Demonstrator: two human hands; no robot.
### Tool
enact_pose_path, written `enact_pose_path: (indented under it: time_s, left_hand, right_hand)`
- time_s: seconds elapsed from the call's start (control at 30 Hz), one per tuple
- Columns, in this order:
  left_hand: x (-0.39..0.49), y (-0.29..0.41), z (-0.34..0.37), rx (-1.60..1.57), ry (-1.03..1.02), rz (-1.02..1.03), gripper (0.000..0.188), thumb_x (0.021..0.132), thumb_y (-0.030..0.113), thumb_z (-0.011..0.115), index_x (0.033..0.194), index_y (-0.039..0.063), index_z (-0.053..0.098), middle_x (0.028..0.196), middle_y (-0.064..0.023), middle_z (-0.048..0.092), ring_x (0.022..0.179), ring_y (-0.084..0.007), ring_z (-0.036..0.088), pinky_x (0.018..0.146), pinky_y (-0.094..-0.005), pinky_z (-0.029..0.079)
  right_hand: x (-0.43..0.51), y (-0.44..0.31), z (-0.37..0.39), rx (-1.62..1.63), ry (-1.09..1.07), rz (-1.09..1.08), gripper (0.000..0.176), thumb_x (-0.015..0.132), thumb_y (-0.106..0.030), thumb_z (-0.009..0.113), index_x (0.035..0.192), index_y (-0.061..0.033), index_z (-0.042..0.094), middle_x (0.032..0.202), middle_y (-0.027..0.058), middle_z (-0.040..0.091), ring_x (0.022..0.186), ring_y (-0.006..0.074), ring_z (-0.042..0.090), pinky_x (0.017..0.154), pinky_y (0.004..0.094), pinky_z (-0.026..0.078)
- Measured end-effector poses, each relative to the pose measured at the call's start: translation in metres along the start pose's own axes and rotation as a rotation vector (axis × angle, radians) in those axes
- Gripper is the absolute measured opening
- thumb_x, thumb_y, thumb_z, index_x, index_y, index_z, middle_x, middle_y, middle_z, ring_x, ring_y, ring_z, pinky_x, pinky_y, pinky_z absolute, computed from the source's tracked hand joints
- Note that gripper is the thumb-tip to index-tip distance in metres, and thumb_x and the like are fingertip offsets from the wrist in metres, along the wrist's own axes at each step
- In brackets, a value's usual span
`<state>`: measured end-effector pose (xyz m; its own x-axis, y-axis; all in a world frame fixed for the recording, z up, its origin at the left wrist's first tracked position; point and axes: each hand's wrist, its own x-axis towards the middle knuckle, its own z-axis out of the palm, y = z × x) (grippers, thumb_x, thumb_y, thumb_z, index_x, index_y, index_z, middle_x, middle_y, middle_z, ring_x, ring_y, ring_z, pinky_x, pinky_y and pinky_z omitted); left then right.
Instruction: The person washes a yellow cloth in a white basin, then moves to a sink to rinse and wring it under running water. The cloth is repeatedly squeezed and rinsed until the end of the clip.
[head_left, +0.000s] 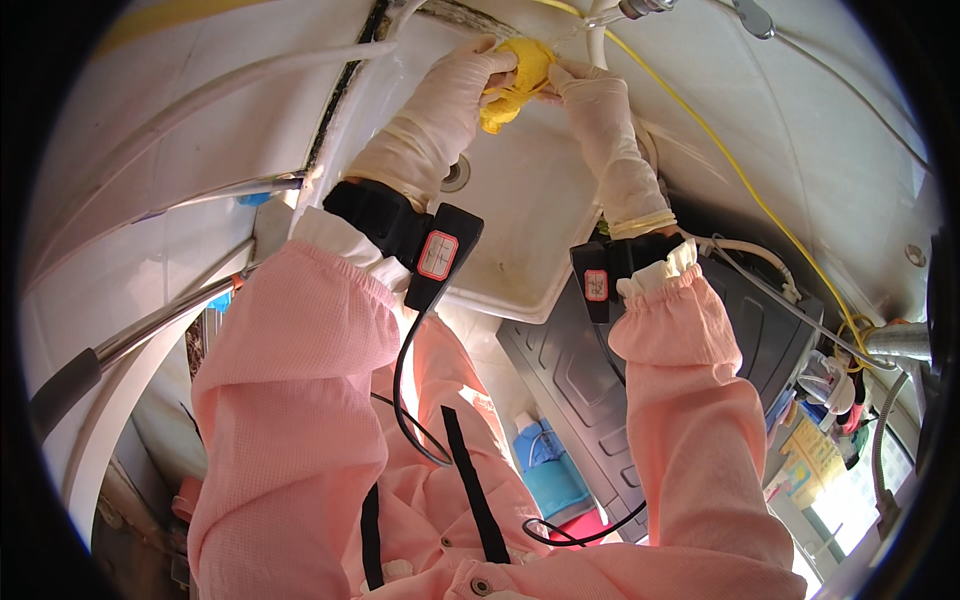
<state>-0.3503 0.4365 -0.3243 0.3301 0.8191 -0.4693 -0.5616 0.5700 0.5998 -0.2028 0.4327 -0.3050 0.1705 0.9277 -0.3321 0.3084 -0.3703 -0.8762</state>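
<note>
Both hands wear pale rubber gloves and meet over the far end of a white sink basin. My left hand (491, 66) grips a yellow cloth (531, 64) from its left side, and part of the cloth hangs down below the fingers. My right hand (574, 81) pinches the cloth's right edge. Beneath them lies the basin (525, 217), with a round metal drain (456, 174) partly hidden by the left wrist. A metal faucet (637, 7) shows at the top edge, close to the right hand.
Right of the basin is a grey appliance (750, 322). A yellow cord (720, 146) and pale hoses run along the tiled wall. On the left, a metal bar with a grey grip (67, 390) reaches inward. Blue containers (555, 480) stand low beside the appliance.
</note>
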Motion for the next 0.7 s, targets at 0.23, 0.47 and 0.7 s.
enact_pose_path:
  time_s: [0.23, 0.47, 0.7]
  left_hand:
    - [-0.003, 0.001, 0.002, 0.091, -0.088, 0.005, 0.049, 0.083, 0.022, 0.054, 0.126, 0.006, 0.037, 0.114, -0.0026, 0.049, 0.1, -0.0128, 0.047, 0.087, -0.0305, 0.036]
    - [0.01, -0.005, -0.008, -0.19, -0.164, -0.058, 0.036, 0.084, 0.019, 0.052, 0.117, 0.007, 0.044, 0.11, -0.0032, 0.051, 0.103, -0.0149, 0.046, 0.091, -0.0323, 0.035]
    - [0.017, -0.008, -0.019, -0.128, 0.03, -0.047, 0.03, 0.081, 0.016, 0.057, 0.109, 0.009, 0.049, 0.107, -0.0043, 0.052, 0.104, -0.0167, 0.047, 0.093, -0.0324, 0.033]
  right_hand:
    - [0.0, -0.003, 0.001, 0.011, -0.049, 0.006, 0.027, 0.084, -0.012, 0.048, 0.102, 0.0075, 0.055, 0.089, 0.0106, 0.06, 0.082, 0.0146, 0.059, 0.074, 0.0234, 0.046]
    - [0.001, -0.005, -0.012, 0.214, -0.201, -0.044, 0.031, 0.087, -0.013, 0.041, 0.106, 0.0094, 0.049, 0.104, 0.0124, 0.055, 0.099, 0.0182, 0.052, 0.091, 0.0285, 0.038]
    - [0.004, -0.005, -0.024, 0.626, -0.128, 0.053, 0.033, 0.088, -0.015, 0.037, 0.108, 0.0093, 0.045, 0.109, 0.0145, 0.052, 0.103, 0.0226, 0.049, 0.095, 0.0355, 0.033]
